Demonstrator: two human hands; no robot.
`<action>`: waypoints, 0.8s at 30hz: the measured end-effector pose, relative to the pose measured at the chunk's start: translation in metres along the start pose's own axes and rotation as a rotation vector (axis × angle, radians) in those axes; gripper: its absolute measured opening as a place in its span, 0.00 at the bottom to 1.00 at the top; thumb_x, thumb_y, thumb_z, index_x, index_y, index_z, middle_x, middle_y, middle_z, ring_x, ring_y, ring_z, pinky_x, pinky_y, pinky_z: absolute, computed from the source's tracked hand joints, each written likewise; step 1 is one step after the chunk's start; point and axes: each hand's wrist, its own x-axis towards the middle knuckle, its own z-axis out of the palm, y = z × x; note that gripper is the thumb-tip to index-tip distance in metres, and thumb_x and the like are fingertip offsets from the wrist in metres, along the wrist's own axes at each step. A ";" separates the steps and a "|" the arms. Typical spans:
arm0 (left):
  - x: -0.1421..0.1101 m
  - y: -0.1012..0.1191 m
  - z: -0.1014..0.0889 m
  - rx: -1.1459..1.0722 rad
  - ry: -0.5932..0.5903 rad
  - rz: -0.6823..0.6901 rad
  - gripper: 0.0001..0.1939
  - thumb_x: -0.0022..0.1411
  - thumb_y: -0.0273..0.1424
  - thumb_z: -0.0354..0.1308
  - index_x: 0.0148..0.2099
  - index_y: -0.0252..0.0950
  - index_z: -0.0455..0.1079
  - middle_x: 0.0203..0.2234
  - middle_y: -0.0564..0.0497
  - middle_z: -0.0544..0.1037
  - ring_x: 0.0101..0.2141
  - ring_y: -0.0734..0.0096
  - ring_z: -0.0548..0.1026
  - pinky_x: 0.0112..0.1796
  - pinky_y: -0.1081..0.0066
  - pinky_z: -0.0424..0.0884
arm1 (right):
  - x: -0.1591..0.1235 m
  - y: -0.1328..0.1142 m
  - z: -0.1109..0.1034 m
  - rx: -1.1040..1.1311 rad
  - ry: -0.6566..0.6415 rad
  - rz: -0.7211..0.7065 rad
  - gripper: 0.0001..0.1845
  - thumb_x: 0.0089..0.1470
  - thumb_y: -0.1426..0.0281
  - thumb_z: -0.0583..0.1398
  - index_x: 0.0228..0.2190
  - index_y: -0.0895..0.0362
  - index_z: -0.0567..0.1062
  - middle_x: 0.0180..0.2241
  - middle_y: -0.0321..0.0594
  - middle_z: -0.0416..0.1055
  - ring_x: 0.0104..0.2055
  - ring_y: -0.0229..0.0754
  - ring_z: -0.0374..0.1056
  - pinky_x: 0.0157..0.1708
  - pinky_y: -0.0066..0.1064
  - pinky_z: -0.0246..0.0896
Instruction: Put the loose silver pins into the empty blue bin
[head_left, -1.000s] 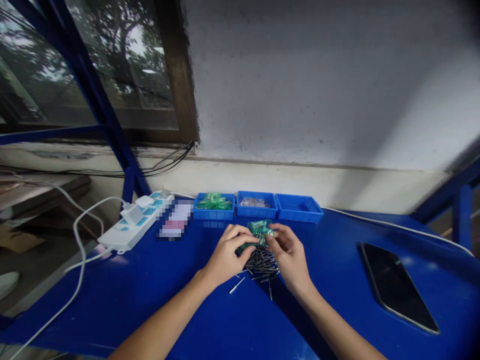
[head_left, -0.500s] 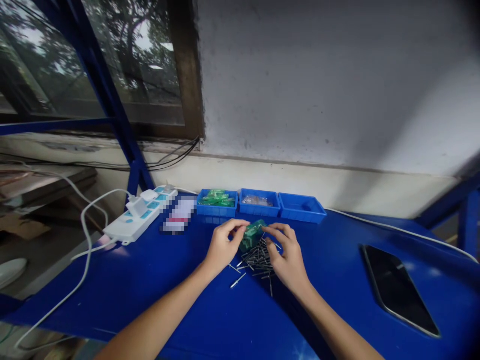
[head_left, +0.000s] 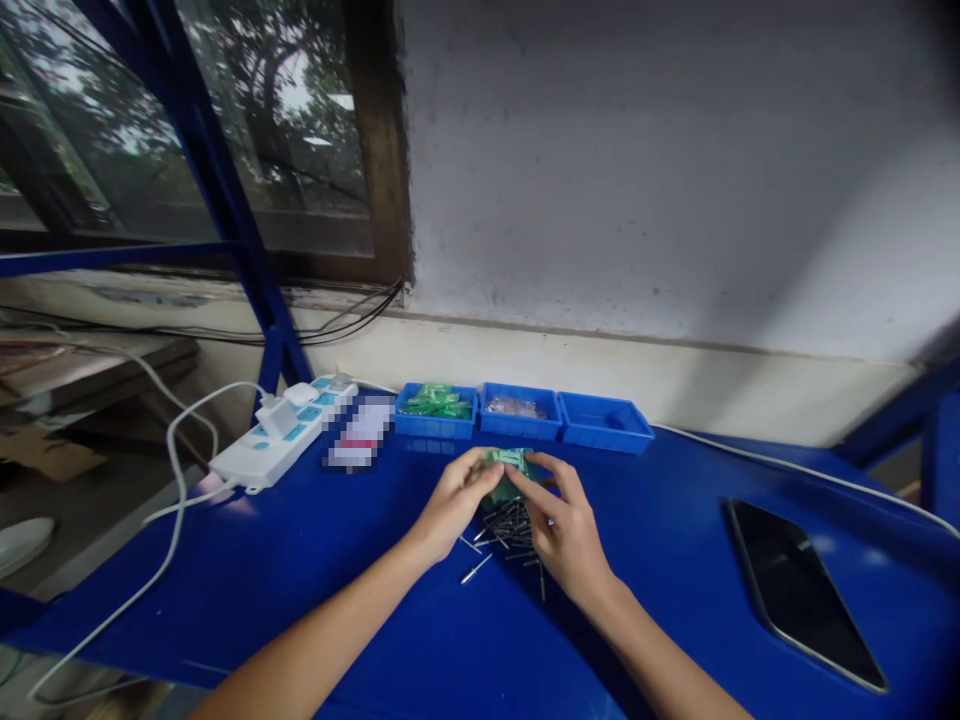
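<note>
Both hands meet over a pile of thin metal pins (head_left: 511, 527) on the blue table (head_left: 337, 590). My left hand (head_left: 452, 505) and my right hand (head_left: 564, 528) pinch a small green plastic part (head_left: 508, 466) between their fingertips, just above the pins. One loose pin (head_left: 475, 569) lies apart, near my left wrist. Fingers of both hands are curled round the green part, which they partly hide.
Three small blue trays stand in a row at the back: one (head_left: 436, 411) with green parts, one (head_left: 520, 413) with clear bags, one (head_left: 606, 422) bare inside. A white power strip (head_left: 281, 436) with cables lies at the left. A dark phone (head_left: 802, 592) lies at the right.
The green part has been turned between the fingertips and held slightly closer to the trays. My right hand has shifted a little left over the pins.
</note>
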 end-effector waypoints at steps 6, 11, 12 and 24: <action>0.044 0.024 -0.053 0.573 0.356 0.294 0.11 0.59 0.29 0.52 0.45 0.37 0.70 0.40 0.48 0.75 0.42 0.63 0.72 0.44 0.64 0.67 | -0.001 -0.003 0.001 -0.094 -0.032 0.016 0.27 0.54 0.78 0.50 0.53 0.47 0.64 0.54 0.47 0.52 0.55 0.48 0.54 0.46 0.43 0.63; 0.105 0.046 -0.108 1.207 0.394 0.514 0.17 0.62 0.25 0.45 0.49 0.38 0.71 0.48 0.47 0.71 0.50 0.63 0.66 0.52 0.62 0.61 | -0.002 -0.009 0.001 -0.073 -0.041 0.085 0.25 0.55 0.73 0.52 0.54 0.48 0.62 0.52 0.48 0.53 0.51 0.47 0.58 0.45 0.41 0.64; 0.111 0.042 -0.113 1.292 0.306 0.452 0.17 0.62 0.25 0.45 0.49 0.38 0.71 0.48 0.47 0.71 0.50 0.63 0.66 0.52 0.62 0.60 | -0.002 -0.009 0.002 -0.066 -0.050 0.092 0.24 0.55 0.72 0.52 0.54 0.48 0.62 0.52 0.48 0.53 0.51 0.48 0.58 0.45 0.41 0.64; 0.091 -0.004 -0.100 1.410 -0.066 0.051 0.31 0.59 0.54 0.42 0.55 0.40 0.66 0.54 0.44 0.67 0.53 0.50 0.65 0.53 0.53 0.54 | 0.005 0.010 0.002 -0.100 -0.027 0.204 0.20 0.55 0.65 0.53 0.50 0.51 0.66 0.46 0.47 0.60 0.50 0.49 0.59 0.47 0.44 0.62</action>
